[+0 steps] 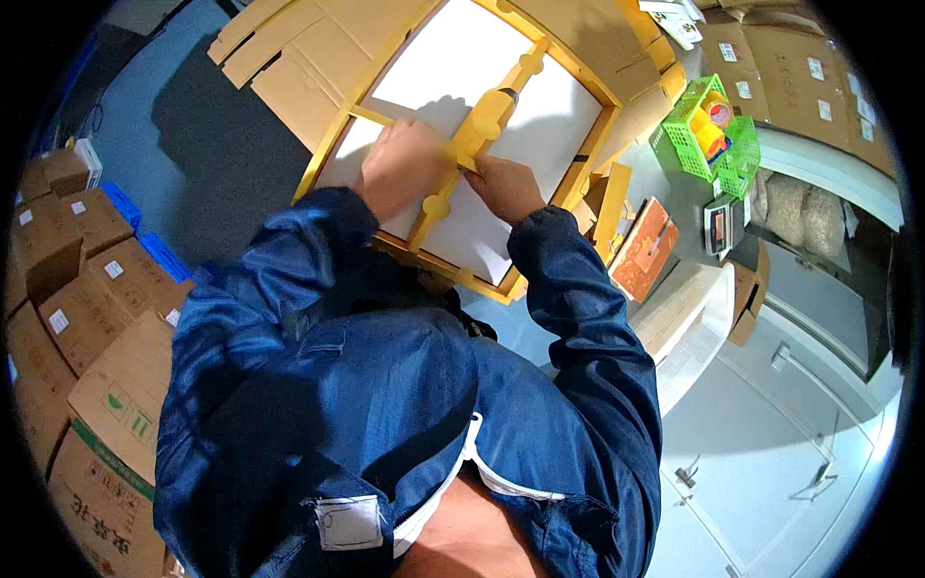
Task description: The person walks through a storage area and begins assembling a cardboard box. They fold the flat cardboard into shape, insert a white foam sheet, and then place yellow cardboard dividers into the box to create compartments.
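Head view: a yellow, narrow-knobbed bar (491, 114) is set across a yellow-rimmed rectangular frame with white panels (333, 143) in front of the person; the right hand (508, 189) is curled against the bar, while the blurred left hand (405, 169) is placed beside it, and neither grip can be told. Flattened brown cardboard (318, 67) is seen beyond the frame, and a bright green plastic basket (684, 144) is kept on the grey table (696, 206) to the right.
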`<state>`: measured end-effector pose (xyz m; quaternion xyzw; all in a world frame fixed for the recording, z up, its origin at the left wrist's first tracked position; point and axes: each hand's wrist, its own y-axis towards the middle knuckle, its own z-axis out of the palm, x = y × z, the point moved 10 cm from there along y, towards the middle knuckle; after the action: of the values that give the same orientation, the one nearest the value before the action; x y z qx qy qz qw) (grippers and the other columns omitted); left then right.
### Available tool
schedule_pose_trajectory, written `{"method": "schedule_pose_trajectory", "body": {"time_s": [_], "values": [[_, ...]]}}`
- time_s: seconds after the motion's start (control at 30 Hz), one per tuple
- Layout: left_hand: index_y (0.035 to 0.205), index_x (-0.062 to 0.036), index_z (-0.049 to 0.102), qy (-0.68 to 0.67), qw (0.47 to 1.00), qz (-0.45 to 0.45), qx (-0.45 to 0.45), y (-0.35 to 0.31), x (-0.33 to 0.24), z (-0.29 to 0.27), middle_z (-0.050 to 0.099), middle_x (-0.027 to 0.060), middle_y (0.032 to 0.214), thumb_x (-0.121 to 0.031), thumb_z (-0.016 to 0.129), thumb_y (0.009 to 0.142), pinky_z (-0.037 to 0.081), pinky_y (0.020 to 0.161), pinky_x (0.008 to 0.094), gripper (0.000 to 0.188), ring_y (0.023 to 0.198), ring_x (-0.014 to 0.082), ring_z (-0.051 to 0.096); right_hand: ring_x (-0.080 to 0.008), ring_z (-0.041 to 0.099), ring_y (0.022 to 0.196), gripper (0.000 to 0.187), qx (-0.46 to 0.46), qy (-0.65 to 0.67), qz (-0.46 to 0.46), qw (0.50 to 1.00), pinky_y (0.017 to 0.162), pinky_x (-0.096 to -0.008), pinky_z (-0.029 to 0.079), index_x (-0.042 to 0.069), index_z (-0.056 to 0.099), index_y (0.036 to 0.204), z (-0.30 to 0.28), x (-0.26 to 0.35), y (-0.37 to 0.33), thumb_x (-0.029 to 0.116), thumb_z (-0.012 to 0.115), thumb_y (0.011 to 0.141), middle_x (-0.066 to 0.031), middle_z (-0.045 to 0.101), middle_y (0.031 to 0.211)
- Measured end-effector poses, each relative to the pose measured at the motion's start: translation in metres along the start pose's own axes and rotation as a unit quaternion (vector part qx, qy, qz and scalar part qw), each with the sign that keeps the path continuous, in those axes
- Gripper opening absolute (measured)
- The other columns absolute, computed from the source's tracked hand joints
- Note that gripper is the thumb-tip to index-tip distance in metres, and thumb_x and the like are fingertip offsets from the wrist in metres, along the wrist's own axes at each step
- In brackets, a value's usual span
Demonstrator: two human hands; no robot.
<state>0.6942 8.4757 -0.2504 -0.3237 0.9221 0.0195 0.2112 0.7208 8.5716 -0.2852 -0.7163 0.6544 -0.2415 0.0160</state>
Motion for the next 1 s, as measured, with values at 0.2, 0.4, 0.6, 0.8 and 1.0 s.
{"method": "schedule_pose_trajectory", "body": {"time_s": [0.2, 0.4, 0.6, 0.8, 1.0], "values": [[0.1, -0.0016, 0.052, -0.121, 0.971, -0.178, -0.107, -0.008, -0.002, 0.062, 0.054, 0.0131, 0.094, -0.021, 0.063, 0.081, 0.047, 0.077, 0.0413, 0.03, 0.09, 0.03, 0.058, -0.0359, 0.062, 0.082, 0.027, 0.015, 0.086, -0.006, 0.996, 0.071, -0.0465, 0.048, 0.006, 0.058, 0.095, 0.014, -0.008, 0.005, 0.031, 0.05, 0.089, -0.0169, 0.065, 0.085], [0.095, -0.0016, 0.052, -0.208, 0.941, -0.204, -0.171, -0.013, 0.008, 0.071, 0.058, 0.0179, 0.09, -0.018, 0.059, 0.081, 0.05, 0.068, 0.043, 0.022, 0.078, 0.0345, 0.061, -0.033, 0.061, 0.078, 0.034, 0.056, 0.192, -0.004, 0.98, 0.07, -0.0411, 0.047, 0.007, 0.062, 0.093, 0.024, -0.02, 0.008, 0.036, 0.046, 0.086, -0.0136, 0.065, 0.082], [0.091, -0.0035, 0.055, -0.229, 0.929, -0.234, -0.172, -0.009, 0.015, 0.08, 0.058, 0.0172, 0.087, -0.018, 0.056, 0.079, 0.049, 0.069, 0.0453, 0.019, 0.08, 0.0374, 0.059, -0.023, 0.062, 0.072, 0.026, 0.099, 0.15, 0.043, 0.983, 0.068, -0.034, 0.047, 0.003, 0.06, 0.092, 0.037, -0.031, 0.012, 0.027, 0.051, 0.089, -0.0095, 0.066, 0.076], [0.088, -0.0026, 0.056, -0.212, 0.932, -0.239, -0.173, -0.012, 0.009, 0.066, 0.058, 0.0171, 0.086, -0.018, 0.058, 0.079, 0.048, 0.068, 0.0452, 0.018, 0.078, 0.0368, 0.059, -0.0338, 0.062, 0.082, 0.028, 0.102, 0.184, 0.053, 0.976, 0.074, -0.0441, 0.047, 0.004, 0.061, 0.092, 0.044, -0.03, 0.008, 0.03, 0.051, 0.084, -0.0167, 0.065, 0.082], [0.092, -0.0029, 0.054, -0.2, 0.937, -0.229, -0.175, -0.009, 0.008, 0.073, 0.058, 0.0177, 0.086, -0.022, 0.059, 0.082, 0.048, 0.067, 0.0455, 0.022, 0.079, 0.0368, 0.059, -0.0324, 0.062, 0.078, 0.025, 0.021, 0.08, 0.028, 0.996, 0.07, -0.0423, 0.048, 0.004, 0.058, 0.095, 0.034, -0.02, 0.005, 0.026, 0.049, 0.087, -0.0164, 0.065, 0.083]]}}
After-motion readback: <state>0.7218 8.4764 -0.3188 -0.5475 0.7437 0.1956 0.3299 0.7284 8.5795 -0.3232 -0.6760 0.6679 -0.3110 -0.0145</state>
